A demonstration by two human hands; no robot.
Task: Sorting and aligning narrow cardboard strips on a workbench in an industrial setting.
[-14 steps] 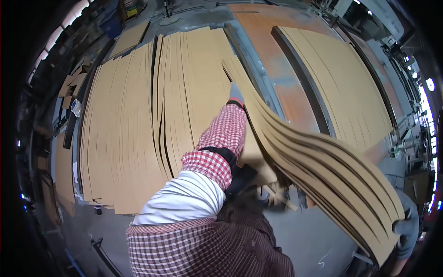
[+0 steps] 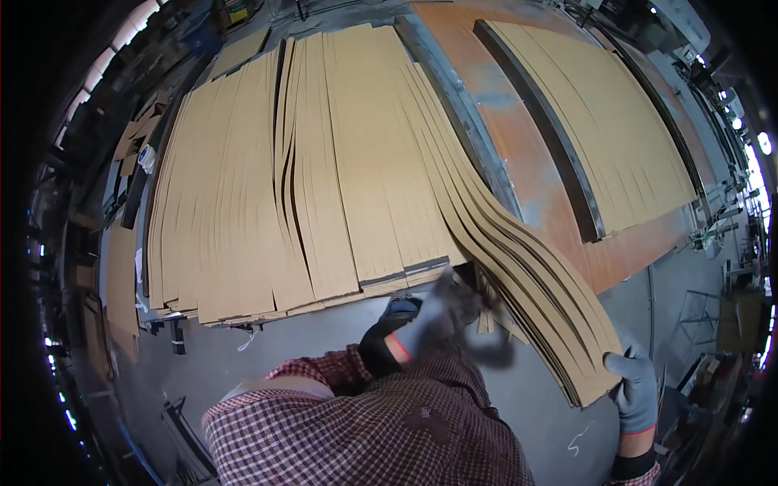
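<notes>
My right hand, in a grey glove, grips the near end of a bundle of long tan cardboard strips. The strips curve down off the table's near edge, fanned apart in layers, while their far ends lie flat along the right side of the sheets. Blurred by motion, my left hand, also gloved in grey, is low in front of the body, by the near edge of the cut cardboard sheets. Its fingers are too smeared to read. Wide strips with thin gaps between them make up those sheets.
A dark metal rail runs along the right side of the sheets. Beyond it, an orange-brown board bears another stack of cut cardboard beside a second dark rail. Cardboard scraps lie at the left. Grey floor shows in front.
My left hand has come back from far over the sheets to the near edge. My right hand has moved left and inward, still holding the strip ends.
</notes>
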